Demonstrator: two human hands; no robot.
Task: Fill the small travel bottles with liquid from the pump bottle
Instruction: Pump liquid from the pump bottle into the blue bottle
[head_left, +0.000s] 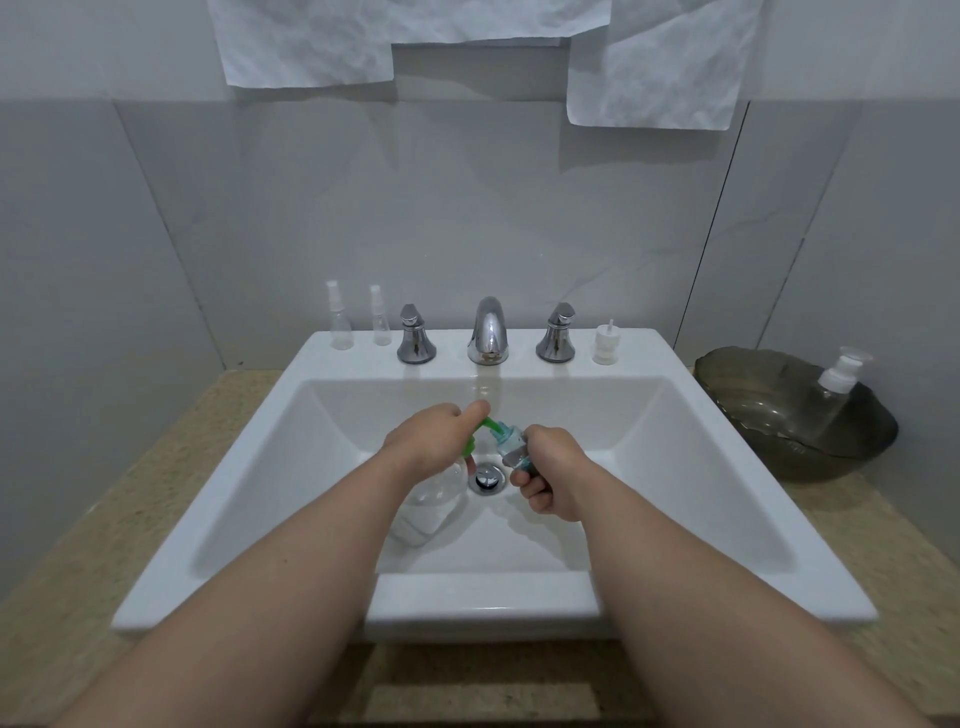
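Observation:
A clear pump bottle (431, 501) with a green pump head (488, 427) stands in the white sink (675, 467). My left hand (426, 441) rests on top of the pump, index finger stretched along the green head. My right hand (550, 475) grips a small clear travel bottle (511, 449), tilted with its mouth right at the green nozzle. Two small empty spray bottles (340, 325) (381, 319) stand on the sink's back ledge at the left. A white pump cap (606, 345) stands on the ledge at the right.
A chrome tap (487, 332) and two chrome handles (415, 335) (557, 335) line the back ledge. The drain (487, 477) lies between my hands. A dark glass bowl (769, 410) on the counter at the right holds another clear pump bottle (836, 389).

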